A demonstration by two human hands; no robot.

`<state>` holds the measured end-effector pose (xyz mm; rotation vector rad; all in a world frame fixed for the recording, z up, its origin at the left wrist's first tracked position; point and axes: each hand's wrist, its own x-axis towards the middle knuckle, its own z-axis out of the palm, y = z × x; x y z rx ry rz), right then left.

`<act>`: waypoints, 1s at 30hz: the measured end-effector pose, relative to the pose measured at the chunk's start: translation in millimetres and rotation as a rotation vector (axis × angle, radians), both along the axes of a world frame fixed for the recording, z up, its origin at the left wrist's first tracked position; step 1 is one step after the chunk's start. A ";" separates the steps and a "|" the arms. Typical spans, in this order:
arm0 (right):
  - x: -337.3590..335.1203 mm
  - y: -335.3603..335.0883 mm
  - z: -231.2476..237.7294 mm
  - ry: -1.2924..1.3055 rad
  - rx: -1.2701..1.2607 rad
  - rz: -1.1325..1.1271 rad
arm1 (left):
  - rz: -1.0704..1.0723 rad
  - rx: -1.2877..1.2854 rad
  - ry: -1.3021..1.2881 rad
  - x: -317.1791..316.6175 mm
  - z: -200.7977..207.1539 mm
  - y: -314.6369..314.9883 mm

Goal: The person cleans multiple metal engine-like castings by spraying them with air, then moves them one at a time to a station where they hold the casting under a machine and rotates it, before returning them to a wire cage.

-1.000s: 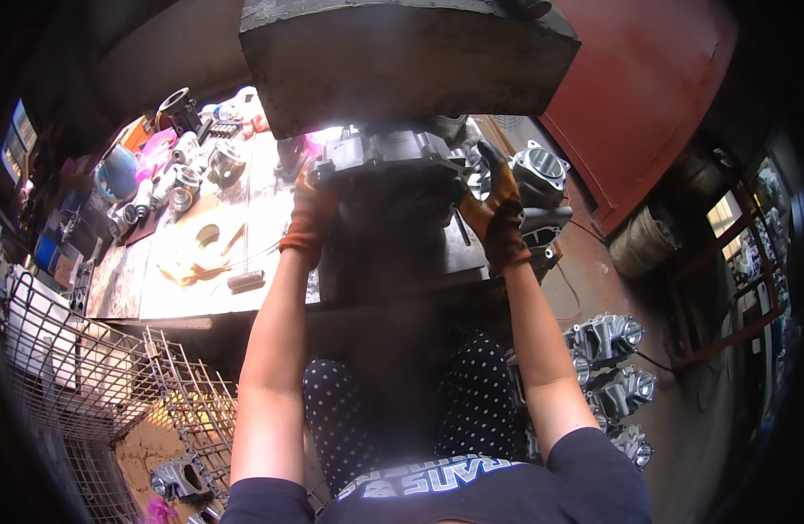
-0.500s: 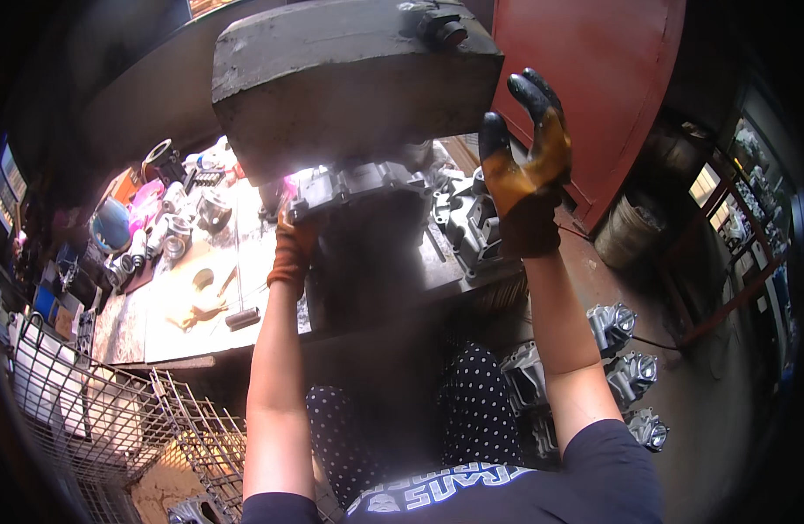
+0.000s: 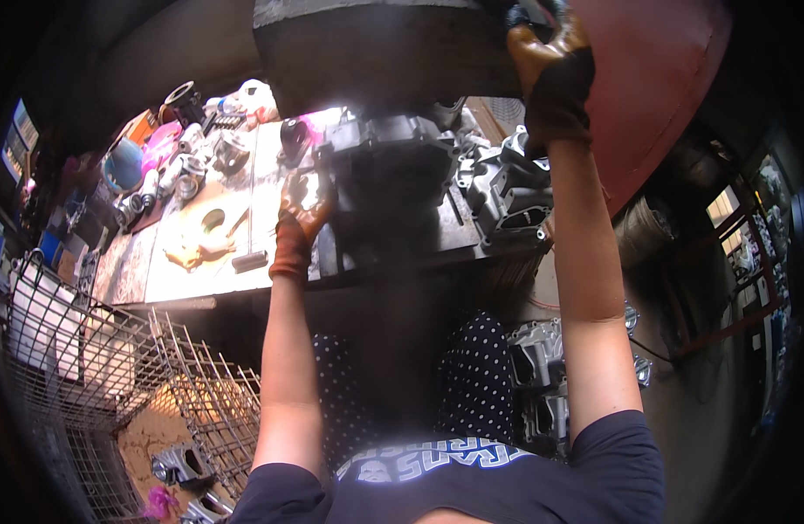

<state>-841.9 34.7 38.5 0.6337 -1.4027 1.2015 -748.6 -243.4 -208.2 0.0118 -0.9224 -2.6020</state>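
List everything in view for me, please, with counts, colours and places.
Overhead block: one, dark grey, top centre
Metal casting: one, grey, below the block
Bench: one, whitish, centre left
Grouped castings: count unclear, silver, bench's right end
Other castings: several, silver, lower right
Wire basket: one, dark, lower left
Bucket: one, blue, bench's far left
Assorted parts: many, mostly silver, bench's left
Red panel: one, red, upper right
Drum: one, tan, right
Left hand: one, orange glove, left of casting
Right hand: one, orange-and-dark glove, by block's right end
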 end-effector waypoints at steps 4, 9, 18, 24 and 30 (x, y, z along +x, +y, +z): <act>37.7 14.1 -53.3 0.165 0.110 -0.157 | 0.580 -1.328 -0.501 47.6 -44.9 50.0; 73.3 32.1 -225.0 -0.495 0.422 0.498 | 0.821 -1.380 -0.506 40.7 -59.9 69.8; 54.1 69.6 -407.6 -1.396 0.007 0.817 | 0.798 -1.432 -0.563 20.4 -54.8 70.9; 56.4 64.0 -401.2 -1.235 0.954 0.224 | 1.180 -1.700 -0.487 36.2 -17.0 100.3; 59.0 66.6 -416.6 -1.353 0.688 0.245 | 0.914 -2.008 -0.273 -6.7 -30.1 131.4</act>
